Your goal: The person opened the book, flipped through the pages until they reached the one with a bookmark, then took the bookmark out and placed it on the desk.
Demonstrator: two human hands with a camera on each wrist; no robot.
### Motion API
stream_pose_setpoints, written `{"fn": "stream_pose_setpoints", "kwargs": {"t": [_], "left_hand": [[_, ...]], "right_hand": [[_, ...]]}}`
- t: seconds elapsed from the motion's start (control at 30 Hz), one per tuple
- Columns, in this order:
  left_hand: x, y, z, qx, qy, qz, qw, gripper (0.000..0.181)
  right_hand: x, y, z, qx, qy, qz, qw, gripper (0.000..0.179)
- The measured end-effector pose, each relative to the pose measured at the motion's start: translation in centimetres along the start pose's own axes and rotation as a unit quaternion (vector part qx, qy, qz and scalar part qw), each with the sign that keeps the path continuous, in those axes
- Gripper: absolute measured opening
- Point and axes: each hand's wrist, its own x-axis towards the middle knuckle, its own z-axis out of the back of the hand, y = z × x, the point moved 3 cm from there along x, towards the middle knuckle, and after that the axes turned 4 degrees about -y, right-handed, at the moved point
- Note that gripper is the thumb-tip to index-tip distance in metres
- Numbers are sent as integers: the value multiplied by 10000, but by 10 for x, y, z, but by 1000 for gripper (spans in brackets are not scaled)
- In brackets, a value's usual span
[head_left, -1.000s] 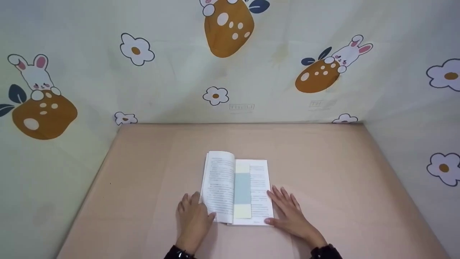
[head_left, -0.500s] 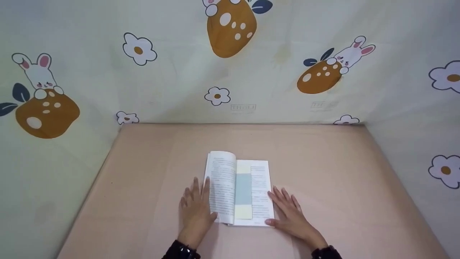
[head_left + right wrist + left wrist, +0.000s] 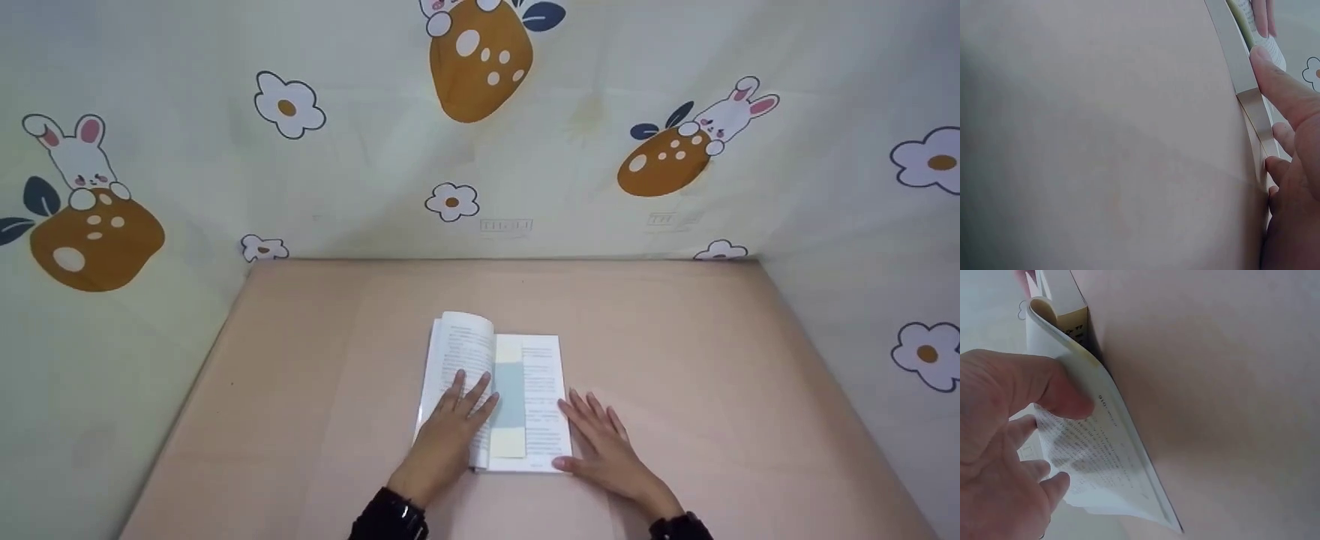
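An open book (image 3: 544, 397) lies on the table, its left pages bowed up near the spine. A flat strip of paper (image 3: 510, 394), pale blue with cream ends, lies on the right page along the gutter. My left hand (image 3: 444, 446) rests over the left page (image 3: 1100, 450) with fingers fairly straight and spread, tips near the spine. In the left wrist view its thumb (image 3: 1067, 396) touches the page near the bottom. My right hand (image 3: 611, 457) lies along the book's right edge, thumb (image 3: 1275, 79) on the lower corner and fingers beside the edge.
The table (image 3: 322, 360) has a plain pinkish-beige covering. Pale cloth walls (image 3: 360, 172) printed with rabbits, brown fruit and flowers enclose it at the back and both sides. Dark glossy cuffs (image 3: 390, 517) show at the wrists.
My left hand has moved right, from the book's left edge onto the left page, its fingers straightening on the way. The left pages bow up more. My right hand has stayed put.
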Motion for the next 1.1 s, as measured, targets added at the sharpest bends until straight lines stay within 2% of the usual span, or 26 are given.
{"fn": "stream_pose_setpoints", "kwargs": {"t": [0.13,0.33,0.43,0.6,0.77,0.9,1.0,1.1], "left_hand": [[-1,0,-5,-124,119,192,9997,75],[2,-2,-4,-491,81,518,9974,45],[4,-3,-2,-610,85,564,9965,52],[6,-3,0,-460,235,607,9968,60],[9,-1,1,-526,271,676,9960,66],[9,0,-1,-760,310,731,9939,69],[10,0,-2,-894,316,741,9927,69],[10,0,-2,-973,302,721,9922,69]], "right_hand": [[0,0,-1,-75,1,39,10000,82],[1,1,-1,-29,-41,76,10000,81],[1,0,-1,8,-77,54,10000,81],[0,0,-3,8,7,-17,10000,81],[0,4,0,180,54,-128,9997,80],[4,15,5,300,126,-457,9984,75],[11,29,8,125,-192,-850,9961,67],[19,47,7,24,-902,-1037,9905,53]]}}
